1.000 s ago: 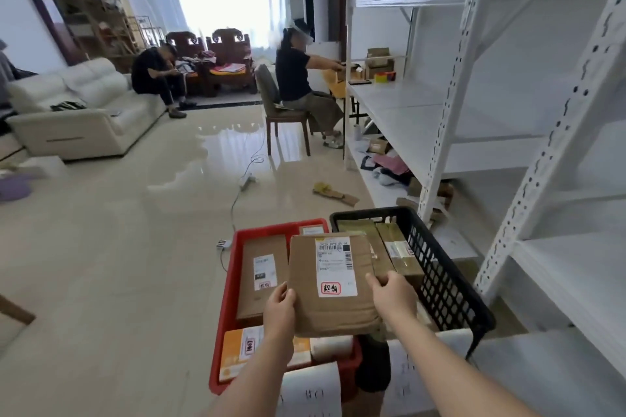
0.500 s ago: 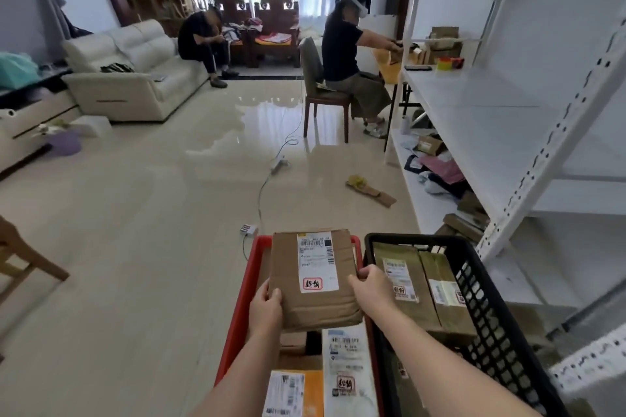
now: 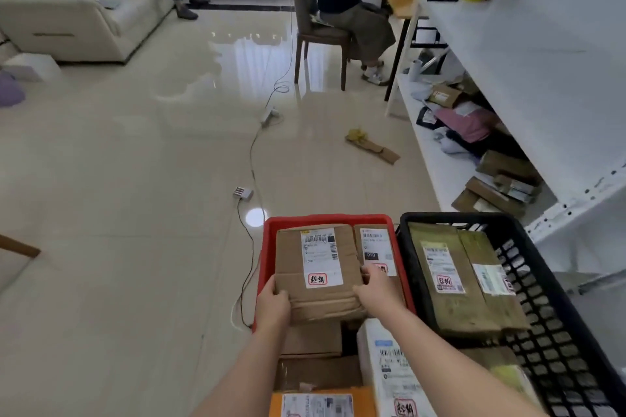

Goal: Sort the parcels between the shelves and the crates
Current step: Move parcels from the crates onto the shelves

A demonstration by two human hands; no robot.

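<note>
Both hands grip a brown cardboard parcel [image 3: 318, 272] by its near corners, the left hand [image 3: 272, 301] at one side and the right hand [image 3: 376, 288] at the other, over the far end of the red crate [image 3: 267, 247]. Best to keep it level, lower it flat onto the parcels beneath, clear of the black crate [image 3: 528, 267], and only then release.

two crates [image 3: 333, 221] on tiled floor [image 3: 135, 213]
</note>
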